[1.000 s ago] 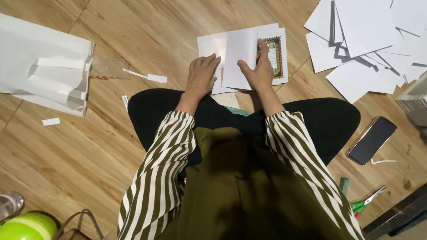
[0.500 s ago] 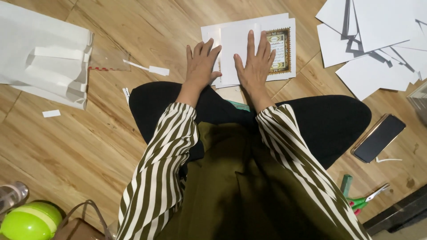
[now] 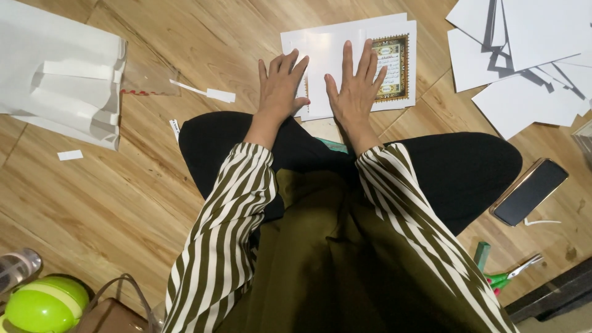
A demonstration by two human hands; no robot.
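Head camera shows the left hand (image 3: 280, 86) and the right hand (image 3: 356, 86) lying flat with fingers spread, both pressing on a white folded sheet (image 3: 327, 52) and gripping nothing. This sheet rests on the wooden floor (image 3: 111, 203) just before the crossed legs, over a card with an ornate gold border (image 3: 394, 68). To the right lie scattered white papers (image 3: 524, 55), and a dark phone (image 3: 530, 192) is near the knee. To the left lies a white paper bag (image 3: 55, 80).

The floor (image 3: 123, 203) is smooth, satin-finished wood planking. The white sheet (image 3: 327, 55) under both hands looks like glossy paper, as does the printed card (image 3: 394, 68). The phone (image 3: 530, 192) has a glossy black glass face.
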